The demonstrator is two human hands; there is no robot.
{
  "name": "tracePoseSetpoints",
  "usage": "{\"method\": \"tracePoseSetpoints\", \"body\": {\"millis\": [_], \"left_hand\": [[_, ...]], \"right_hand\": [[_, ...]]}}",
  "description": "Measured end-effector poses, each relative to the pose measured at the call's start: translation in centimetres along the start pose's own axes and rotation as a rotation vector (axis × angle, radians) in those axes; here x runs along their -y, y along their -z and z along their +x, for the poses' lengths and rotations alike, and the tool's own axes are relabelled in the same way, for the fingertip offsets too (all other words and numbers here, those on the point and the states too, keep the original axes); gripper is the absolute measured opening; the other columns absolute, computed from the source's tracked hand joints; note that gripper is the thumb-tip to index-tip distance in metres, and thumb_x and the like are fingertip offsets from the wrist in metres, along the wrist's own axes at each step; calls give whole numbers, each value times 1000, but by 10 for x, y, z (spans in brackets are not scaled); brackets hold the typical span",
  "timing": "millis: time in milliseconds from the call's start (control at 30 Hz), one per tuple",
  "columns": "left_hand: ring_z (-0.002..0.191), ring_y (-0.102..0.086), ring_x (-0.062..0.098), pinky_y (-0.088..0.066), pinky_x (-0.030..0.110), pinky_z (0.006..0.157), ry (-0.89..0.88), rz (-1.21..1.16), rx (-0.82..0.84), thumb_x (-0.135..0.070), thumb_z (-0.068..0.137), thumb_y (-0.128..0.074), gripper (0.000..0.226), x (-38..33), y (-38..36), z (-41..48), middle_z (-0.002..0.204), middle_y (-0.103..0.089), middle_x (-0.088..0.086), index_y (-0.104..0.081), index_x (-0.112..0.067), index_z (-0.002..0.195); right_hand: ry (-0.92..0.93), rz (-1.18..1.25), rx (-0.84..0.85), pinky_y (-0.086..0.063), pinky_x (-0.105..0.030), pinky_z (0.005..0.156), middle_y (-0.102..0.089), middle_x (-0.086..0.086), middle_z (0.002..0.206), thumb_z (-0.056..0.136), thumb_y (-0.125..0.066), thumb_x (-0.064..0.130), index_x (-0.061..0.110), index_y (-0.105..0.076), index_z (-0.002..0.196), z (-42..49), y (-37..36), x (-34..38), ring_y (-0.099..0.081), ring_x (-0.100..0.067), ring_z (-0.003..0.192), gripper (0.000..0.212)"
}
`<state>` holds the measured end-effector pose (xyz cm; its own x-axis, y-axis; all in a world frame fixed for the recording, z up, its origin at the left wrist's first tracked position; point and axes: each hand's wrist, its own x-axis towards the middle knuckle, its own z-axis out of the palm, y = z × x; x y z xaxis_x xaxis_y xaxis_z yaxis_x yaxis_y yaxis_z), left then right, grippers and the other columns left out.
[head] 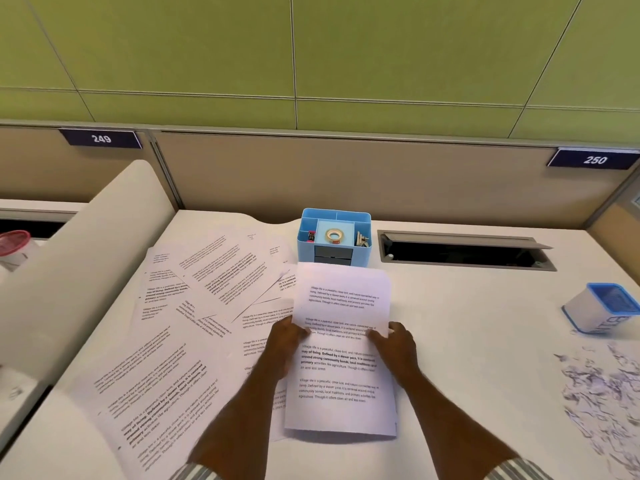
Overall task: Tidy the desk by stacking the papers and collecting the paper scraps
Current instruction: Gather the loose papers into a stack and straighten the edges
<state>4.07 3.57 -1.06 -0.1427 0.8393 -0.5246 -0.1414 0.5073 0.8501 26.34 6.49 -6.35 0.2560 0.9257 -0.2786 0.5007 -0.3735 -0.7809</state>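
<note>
We hold one printed sheet (344, 296) by its near edge, the left hand (287, 336) pinching the left corner and the right hand (398, 344) pinching the right corner, thumbs on top as far as we can see. The sheet stands up and away from us over a second page, perhaps a small pile (341, 403), that lies flat in the middle of the desk (467, 306). We cannot tell whether the two touch.

The other loose papers (207, 282) lie fanned and overlapping across the left half of the desk, at all angles. The paper scraps (595, 386) are scattered at the near right, just this side of a small blue-topped container (602, 306) lying tilted. A blue organiser (334, 233) sits at the far centre.

We judge the sheets very light and limp. Held by one edge, a page droops and catches air, so a two-corner hold like this keeps it square. On the smooth desk the pages should slide easily, so we would gather them by the edges and tap them into line. The scraps look tiny and weightless. Pinching each one would be slow, and sweeping them together with a flat palm seems wiser.
</note>
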Motion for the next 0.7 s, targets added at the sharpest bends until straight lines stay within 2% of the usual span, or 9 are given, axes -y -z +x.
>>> {"method": "tracePoseSetpoints", "body": {"millis": [67,100,200,267,500,600,700], "left_hand": [[96,-68,44,-52,61,89,20,-57,-11,8,86,-54,28,-2,4,-1,104,-72,24,-64,3,111],[98,-67,46,-50,64,91,20,-87,-11,10,86,-53,29,-3,5,-1,106,-71,26,-63,4,112],[101,-65,50,-48,67,93,3,-158,-15,13,85,-52,30,-3,5,-4,109,-67,31,-61,10,114],[102,-64,51,-47,67,92,-11,-164,-18,13,85,-53,31,-5,5,-5,110,-66,33,-60,12,115],[99,-66,47,-51,64,91,-58,-58,4,11,81,-62,33,-6,9,-9,108,-69,27,-63,8,114],[92,-69,46,-53,63,87,-80,-17,20,11,81,-61,31,-3,11,-11,105,-72,23,-65,6,111],[89,-71,43,-54,62,86,-106,1,31,8,82,-63,28,4,13,-7,103,-74,20,-66,4,110]], "right_hand": [[-16,221,83,-54,-33,82,-72,-8,109,83,-73,32,8,-65,113,1,4,-2,-69,-22,93,39],[-41,371,182,-57,-36,82,-74,-11,106,84,-72,26,6,-67,110,1,7,-3,-71,-25,91,33],[-84,759,506,-57,-50,83,-70,-23,110,81,-72,9,-3,-66,114,-1,14,-3,-69,-41,100,35],[-74,846,569,-58,-47,78,-69,-27,112,80,-69,1,-6,-63,115,-2,16,1,-67,-44,101,36],[-119,847,556,-58,-47,77,-68,-24,115,82,-67,0,-1,-62,119,-1,23,12,-67,-42,103,38],[-158,736,629,-58,-49,78,-69,-22,116,84,-64,-2,2,-62,120,-6,23,15,-67,-42,104,36],[-176,668,567,-60,-46,75,-72,-20,108,86,-58,-8,-1,-61,119,-8,20,19,-70,-39,96,34]]}}
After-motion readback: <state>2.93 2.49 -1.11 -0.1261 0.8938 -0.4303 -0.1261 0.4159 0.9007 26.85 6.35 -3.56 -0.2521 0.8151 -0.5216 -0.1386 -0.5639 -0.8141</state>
